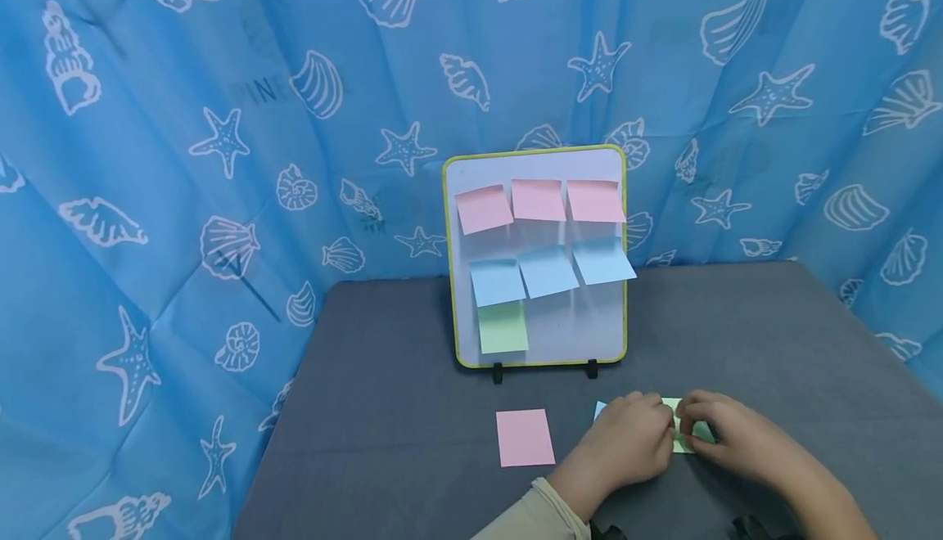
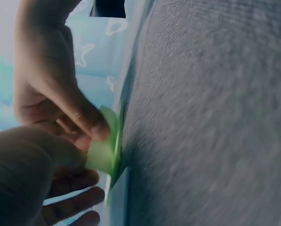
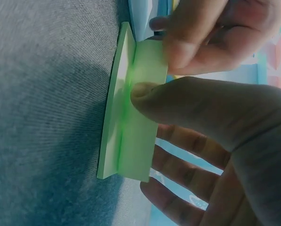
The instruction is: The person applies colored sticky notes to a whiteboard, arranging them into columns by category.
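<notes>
A pale green sticky note pad (image 3: pixel 113 122) lies on the grey cloth, its top sheet (image 3: pixel 141 132) bent up along a crease. My left hand (image 1: pixel 626 438) pinches the raised sheet near one corner, as the right wrist view shows. Opposite it, my right hand (image 1: pixel 737 435) holds the same sheet, thumb (image 3: pixel 147 92) flat on its face and fingers behind. The two hands nearly meet over the pad. Beside my left hand a corner of blue paper (image 1: pixel 599 410) shows, mostly hidden. Further left lies a pink sticky note pad (image 1: pixel 525 438).
Behind the hands a white board (image 1: pixel 575 331) with a yellow rim stands on black feet (image 1: pixel 497 373). It bears rows of pink notes (image 1: pixel 539 200) and blue notes (image 1: pixel 548 271), with one green note (image 1: pixel 503 328) at lower left. A blue shell-patterned curtain (image 1: pixel 412 57) hangs behind the table.
</notes>
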`<state>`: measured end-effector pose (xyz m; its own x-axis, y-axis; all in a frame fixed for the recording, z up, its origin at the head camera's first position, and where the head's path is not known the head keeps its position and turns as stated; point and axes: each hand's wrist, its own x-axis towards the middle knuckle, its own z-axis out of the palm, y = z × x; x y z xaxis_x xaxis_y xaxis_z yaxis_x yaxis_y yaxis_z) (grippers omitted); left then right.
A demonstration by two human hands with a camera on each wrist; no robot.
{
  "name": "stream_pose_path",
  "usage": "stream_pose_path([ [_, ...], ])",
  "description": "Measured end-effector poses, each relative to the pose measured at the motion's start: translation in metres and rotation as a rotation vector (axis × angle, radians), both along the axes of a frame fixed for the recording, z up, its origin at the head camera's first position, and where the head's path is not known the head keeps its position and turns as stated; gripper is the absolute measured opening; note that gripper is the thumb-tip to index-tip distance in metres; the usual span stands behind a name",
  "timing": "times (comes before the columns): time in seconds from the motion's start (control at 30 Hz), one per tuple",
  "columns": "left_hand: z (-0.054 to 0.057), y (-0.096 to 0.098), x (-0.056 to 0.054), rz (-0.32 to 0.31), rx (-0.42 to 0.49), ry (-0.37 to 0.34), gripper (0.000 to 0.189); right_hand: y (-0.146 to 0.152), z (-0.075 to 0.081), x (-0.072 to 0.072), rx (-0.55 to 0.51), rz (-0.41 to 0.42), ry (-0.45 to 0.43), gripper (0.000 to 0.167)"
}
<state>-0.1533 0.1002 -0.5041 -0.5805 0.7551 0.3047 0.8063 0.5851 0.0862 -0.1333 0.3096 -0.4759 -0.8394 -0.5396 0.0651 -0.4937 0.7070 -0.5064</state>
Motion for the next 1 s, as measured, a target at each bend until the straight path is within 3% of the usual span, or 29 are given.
stream_pose_path([
  [0.17,0.008,-0.009,0.002,-0.030,0.031,-0.012,0.016,0.001,0.000,0.002,-0.008,-0.028,-0.015,0.022],
  [0.37,0.020,-0.019,0.014,-0.084,0.003,0.010,0.012,-0.002,0.009,0.003,0.085,-0.151,0.002,0.021],
  [0.63,0.015,-0.014,0.016,-0.188,-0.088,-0.041,0.018,0.000,0.010,0.001,0.153,-0.229,0.013,0.016],
  [1.0,0.010,-0.012,0.017,-0.114,-0.171,-0.008,0.023,-0.005,0.012,0.006,0.102,-0.228,-0.017,0.018],
])
